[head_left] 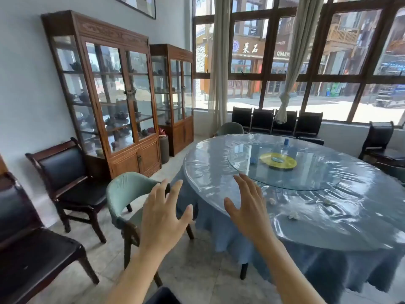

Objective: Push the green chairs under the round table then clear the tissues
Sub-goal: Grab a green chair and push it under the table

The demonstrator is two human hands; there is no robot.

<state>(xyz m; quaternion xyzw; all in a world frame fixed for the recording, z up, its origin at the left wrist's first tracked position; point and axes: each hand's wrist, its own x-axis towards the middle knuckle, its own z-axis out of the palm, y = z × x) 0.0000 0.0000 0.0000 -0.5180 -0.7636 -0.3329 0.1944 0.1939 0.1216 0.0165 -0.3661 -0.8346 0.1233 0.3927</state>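
Note:
A green chair [125, 194] with dark legs stands at the near-left side of the round table [328, 216], angled toward it, its seat partly under the blue cloth. My left hand [163, 218] hovers open in front of the chair's seat, fingers spread, touching nothing. My right hand [249, 207] is open too, raised over the table's near edge. Small white crumpled tissues [293, 215] lie on the plastic-covered top, another tissue [272, 200] closer to my right hand. A second green chair [231, 129] shows behind the table's far-left edge.
Dark wooden chairs [65, 183] line the left wall beside two glass cabinets [114, 95]. A row of black chairs [276, 123] sits under the windows. A glass turntable [285, 170] with a yellow plate [278, 160] occupies the table's centre. Tiled floor lies between me and the chair.

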